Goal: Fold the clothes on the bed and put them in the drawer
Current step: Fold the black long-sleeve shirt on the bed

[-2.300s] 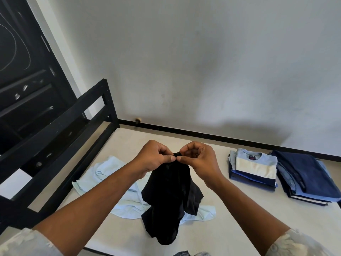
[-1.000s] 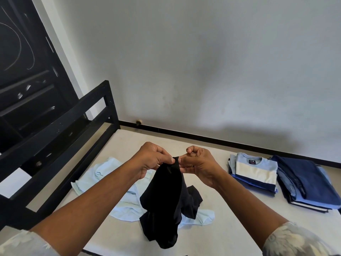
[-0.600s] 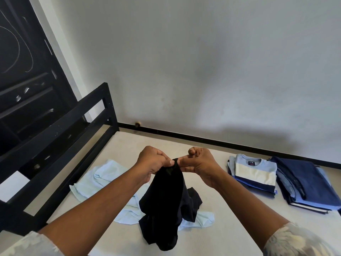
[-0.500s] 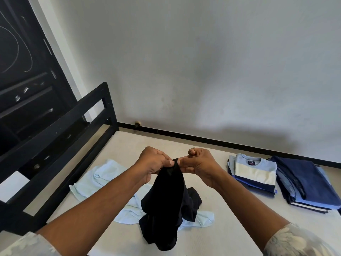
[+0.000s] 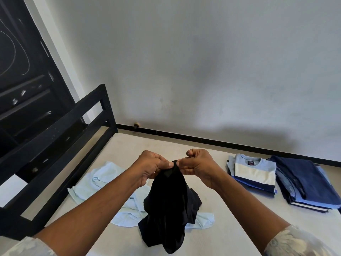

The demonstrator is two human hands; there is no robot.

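Over the bed (image 5: 129,145), the left hand (image 5: 151,167) and right hand (image 5: 199,169) sit close together, both pinching the top of the black garment (image 5: 168,206), which hangs with its long axis vertical, its bunched folds hiding its shape and part of a light blue shirt (image 5: 99,182).

I see a black cloth garment (image 5: 166,206) hanging bunched over a crumpled pale-blue shirt (image 5: 103,183) on the cream bed (image 5: 230,233). A striped folded pile (image 5: 252,172) and a navy folded pile (image 5: 302,180) lie to the right.
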